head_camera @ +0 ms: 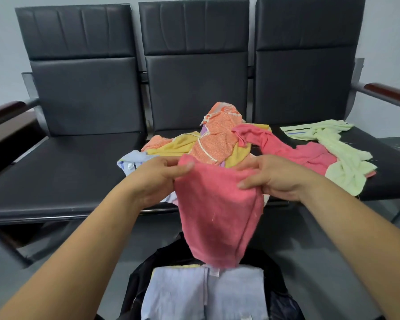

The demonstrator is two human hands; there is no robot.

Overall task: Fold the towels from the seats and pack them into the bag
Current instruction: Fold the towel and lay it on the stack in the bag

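Note:
A folded pink towel (217, 211) hangs in front of the seats, its lower end just above the open black bag (139, 280). My left hand (157, 179) pinches its top left corner, and my right hand (275, 176) grips its top right edge. Inside the bag lies a folded light blue towel (194, 294), with a strip of yellow showing behind it. On the middle seat sits a heap of orange and yellow towels (215, 139), with a pale blue one (132, 160) at its left. Another pink towel (286, 148) and a light green towel (340, 153) lie on the right seat.
A row of three black padded seats (62, 162) with tall backs stands against a pale wall. Wooden armrests (388, 92) close off both ends. The bag stands on the grey floor (321, 255) right in front of the seat edge.

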